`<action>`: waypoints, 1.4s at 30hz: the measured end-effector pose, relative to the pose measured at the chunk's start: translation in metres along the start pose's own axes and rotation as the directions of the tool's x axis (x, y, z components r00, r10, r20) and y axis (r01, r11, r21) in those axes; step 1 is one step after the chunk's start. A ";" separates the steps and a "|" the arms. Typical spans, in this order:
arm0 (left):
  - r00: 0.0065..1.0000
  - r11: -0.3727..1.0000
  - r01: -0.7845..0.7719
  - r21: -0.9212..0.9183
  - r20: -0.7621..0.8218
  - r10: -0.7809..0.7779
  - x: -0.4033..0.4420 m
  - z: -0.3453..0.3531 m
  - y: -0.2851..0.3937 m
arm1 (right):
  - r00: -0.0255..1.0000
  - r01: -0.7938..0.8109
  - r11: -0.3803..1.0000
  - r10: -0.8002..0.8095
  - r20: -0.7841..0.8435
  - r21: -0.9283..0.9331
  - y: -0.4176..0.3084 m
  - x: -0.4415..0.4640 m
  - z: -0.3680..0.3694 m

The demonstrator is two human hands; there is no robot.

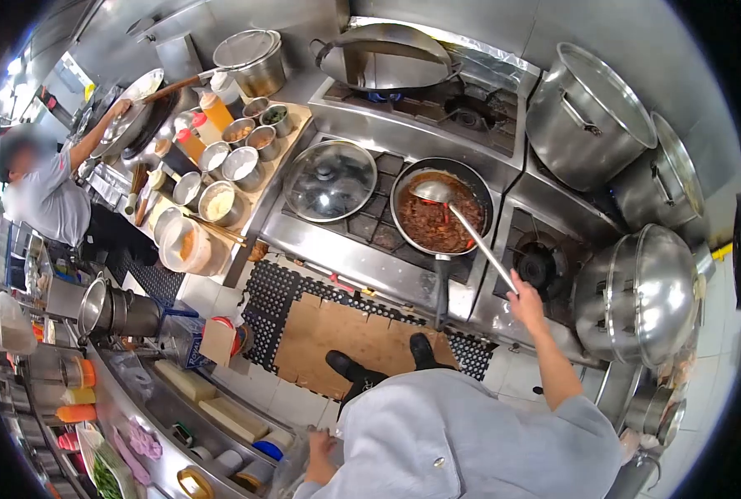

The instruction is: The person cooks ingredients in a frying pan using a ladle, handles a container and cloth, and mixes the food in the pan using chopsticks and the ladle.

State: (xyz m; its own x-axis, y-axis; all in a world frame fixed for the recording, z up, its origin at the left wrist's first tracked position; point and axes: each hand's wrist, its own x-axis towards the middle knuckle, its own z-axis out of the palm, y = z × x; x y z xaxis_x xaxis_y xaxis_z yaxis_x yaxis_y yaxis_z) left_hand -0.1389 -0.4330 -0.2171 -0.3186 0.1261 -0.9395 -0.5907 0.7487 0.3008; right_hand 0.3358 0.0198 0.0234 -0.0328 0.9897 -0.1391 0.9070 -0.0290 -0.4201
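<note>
My right hand [527, 301] is closed round the end of a long metal ladle [476, 235]. The ladle's bowl rests in a dark frying pan [488, 195], among a brown, saucy food [433, 223] with red pieces. The pan sits on a stove burner, its black handle [442, 287] pointing towards me. Low beside my body, my left hand [322, 447] looks curled near the counter edge; whatever it may hold is hidden. Left of the pan, a glass lid [330, 180] lies over the neighbouring burner.
A large wok [387, 56] stands on the back burner. Big steel pots [591, 116] and a domed steamer [636, 295] line the right side. Seasoning tins [243, 166] and bottles crowd the left board. Farther left, another person [50, 187] works at a wok. Cardboard [312, 333] covers the floor.
</note>
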 end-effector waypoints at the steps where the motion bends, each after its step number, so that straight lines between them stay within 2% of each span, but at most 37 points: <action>1: 1.000 1.000 0.003 -0.008 0.001 -0.003 0.001 -0.012 0.002 | 0.999 0.000 0.998 -0.002 -0.037 -0.055 -0.004 -0.002 -0.001; 2: 1.000 0.994 -0.026 0.105 0.010 0.025 -0.002 -0.023 -0.003 | 0.997 0.027 0.994 -0.034 -0.062 -0.109 -0.012 0.005 0.000; 3: 0.999 0.979 -0.046 0.196 0.005 0.046 -0.008 -0.031 -0.012 | 0.985 0.045 0.984 -0.072 -0.156 -0.174 -0.030 0.011 -0.001; 4: 1.000 0.983 -0.030 0.180 -0.002 0.031 -0.005 -0.039 -0.016 | 0.964 0.062 0.972 -0.117 -0.237 -0.228 -0.053 0.014 -0.003; 5: 1.000 0.985 -0.018 0.174 -0.008 0.019 -0.001 -0.044 -0.009 | 0.912 0.206 0.960 -0.258 -0.318 -0.188 -0.075 0.022 -0.003; 6: 0.986 0.896 -0.162 0.413 0.031 0.164 0.002 -0.045 0.007 | 0.833 0.335 0.930 -0.368 -0.414 -0.151 -0.100 0.031 -0.001; 7: 0.952 0.721 -0.288 0.630 0.110 0.284 0.008 -0.043 0.028 | 0.833 0.381 0.924 -0.360 -0.421 -0.035 -0.136 0.036 0.004; 8: 0.993 0.826 -0.076 0.559 -0.031 0.112 0.014 -0.034 0.056 | 0.835 0.415 0.907 -0.346 -0.428 0.076 -0.177 0.039 0.007; 9: 0.979 0.915 -0.195 0.354 0.015 0.203 0.006 -0.026 0.083 | 0.878 0.406 0.883 -0.305 -0.369 0.235 -0.228 0.034 0.012; 10: 0.966 0.916 -0.252 0.312 0.023 0.258 0.025 -0.023 0.101 | 0.864 0.472 0.824 -0.364 -0.347 0.314 -0.269 0.036 0.026; 11: 0.948 0.912 -0.313 0.265 0.028 0.317 0.048 -0.020 0.117 | 0.852 0.517 0.780 -0.429 -0.300 0.353 -0.301 0.039 0.046; 13: 0.930 0.924 -0.366 0.107 0.004 0.368 0.028 -0.014 0.175 | 0.817 0.551 0.699 -0.563 -0.125 0.455 -0.375 0.036 0.075; 15: 0.900 0.900 -0.435 -0.017 -0.009 0.435 0.008 -0.013 0.215 | 0.748 0.582 0.664 -0.664 0.012 0.469 -0.427 0.048 0.119; 16: 0.867 0.860 -0.498 -0.115 -0.023 0.499 0.005 -0.014 0.234 | 0.762 0.391 0.655 -0.624 0.172 0.647 -0.455 0.051 0.139; 17: 0.863 0.852 -0.504 -0.140 -0.041 0.504 0.003 -0.017 0.247 | 0.752 0.314 0.677 -0.605 0.261 0.665 -0.488 0.050 0.150; 20: 0.846 0.821 -0.527 -0.220 -0.037 0.533 -0.001 -0.027 0.273 | 0.711 0.100 0.573 -0.613 0.344 0.814 -0.561 0.059 0.184; 23: 0.859 0.840 -0.512 -0.179 -0.090 0.505 -0.017 -0.035 0.309 | 0.697 0.081 0.589 -0.610 0.377 0.804 -0.574 0.100 0.198; 24: 0.844 0.809 -0.531 -0.250 -0.069 0.532 -0.017 -0.037 0.318 | 0.717 -0.080 0.610 -0.514 0.470 0.789 -0.581 0.103 0.187; 25: 0.826 0.760 -0.553 -0.341 -0.104 0.554 -0.020 -0.047 0.325 | 0.746 -0.090 0.655 -0.454 0.486 0.750 -0.582 0.116 0.204; 26: 0.816 0.754 -0.576 -0.317 -0.161 0.555 -0.036 -0.056 0.339 | 0.734 -0.099 0.605 -0.492 0.469 0.790 -0.581 0.133 0.224; 27: 0.815 0.756 -0.580 -0.303 -0.227 0.534 -0.053 -0.066 0.346 | 0.768 -0.045 0.655 -0.460 0.445 0.754 -0.593 0.133 0.229; 28: 0.714 0.631 -0.700 -0.334 -0.317 0.624 -0.046 -0.077 0.335 | 0.716 -0.103 0.636 -0.486 0.500 0.765 -0.600 0.144 0.242; 29: 0.679 0.616 -0.726 -0.306 -0.463 0.570 -0.065 -0.089 0.335 | 0.708 -0.064 0.572 -0.552 0.441 0.818 -0.606 0.143 0.253; 30: 0.650 0.597 -0.735 -0.322 -0.586 0.485 -0.085 -0.103 0.330 | 0.692 -0.082 0.619 -0.529 0.492 0.781 -0.619 0.146 0.260; 32: 0.512 0.656 -0.729 -0.196 -0.792 0.333 -0.101 -0.132 0.299 | 0.632 -0.085 0.668 -0.538 0.559 0.739 -0.640 0.139 0.255; 34: 0.233 0.748 -0.664 -0.019 -0.955 0.182 -0.131 -0.154 0.266 | 0.637 -0.127 0.709 -0.477 0.605 0.693 -0.645 0.150 0.267; 36: 0.030 0.808 -0.587 0.047 -0.996 0.080 -0.149 -0.172 0.231 | 0.622 -0.053 0.708 -0.528 0.578 0.704 -0.647 0.158 0.271; 38: -0.006 0.898 -0.439 0.043 -0.999 0.045 -0.171 -0.191 0.205 | 0.587 0.004 0.709 -0.572 0.573 0.705 -0.648 0.159 0.263; 40: -0.139 0.975 -0.164 0.150 -0.982 0.128 -0.181 -0.206 0.185 | 0.565 0.213 0.739 -0.627 0.537 0.639 -0.647 0.153 0.255; 41: -0.067 0.983 -0.142 0.113 -0.992 0.104 -0.180 -0.217 0.171 | 0.542 0.209 0.730 -0.641 0.544 0.651 -0.651 0.140 0.248; 42: -0.103 0.987 -0.080 0.137 -0.986 0.128 -0.179 -0.221 0.163 | 0.527 0.195 0.725 -0.646 0.553 0.660 -0.656 0.117 0.229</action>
State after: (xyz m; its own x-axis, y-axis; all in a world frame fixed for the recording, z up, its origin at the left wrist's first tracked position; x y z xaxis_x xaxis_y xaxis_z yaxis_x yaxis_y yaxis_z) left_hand -0.3421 -0.4773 0.0365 -0.7741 -0.5590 0.2971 -0.4563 0.8180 0.3502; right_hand -0.3590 0.1227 0.0775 -0.8350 0.4625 -0.2982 0.3742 0.0799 -0.9239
